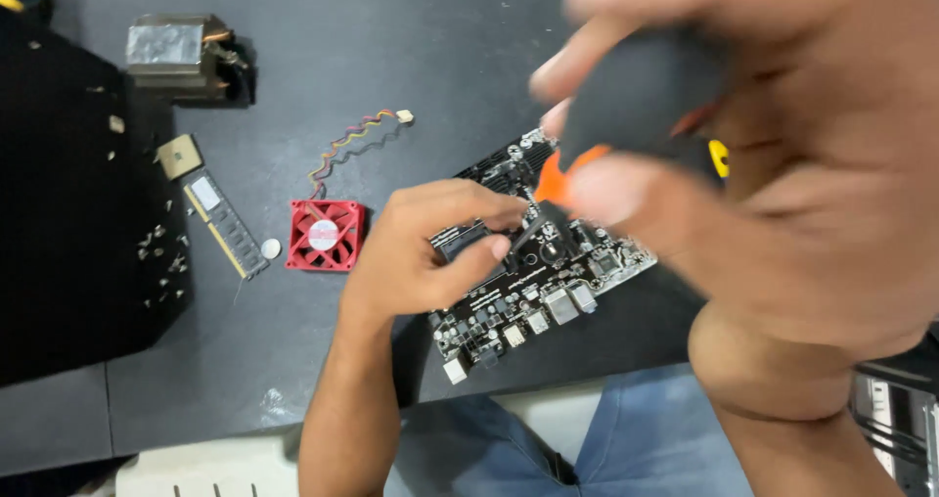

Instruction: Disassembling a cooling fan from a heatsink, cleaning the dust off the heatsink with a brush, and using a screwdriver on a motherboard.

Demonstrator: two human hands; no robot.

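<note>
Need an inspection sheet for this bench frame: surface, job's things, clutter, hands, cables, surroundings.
Surface: dark grey table, with a black mat at its left.
Job's things: circuit board lying flat at the table's near edge; black and orange screwdriver, blurred, close to the camera.
Clutter: red fan, memory stick, coin cell, square chip, metal heatsink, small screws scattered on the mat.
Hands: left hand pinching at a part on the board; right hand wrapped around the screwdriver handle.
Cables: twisted multicolour fan lead, loose plug end.
Surroundings: blue trousers below the table edge; a metal case at right.
</note>
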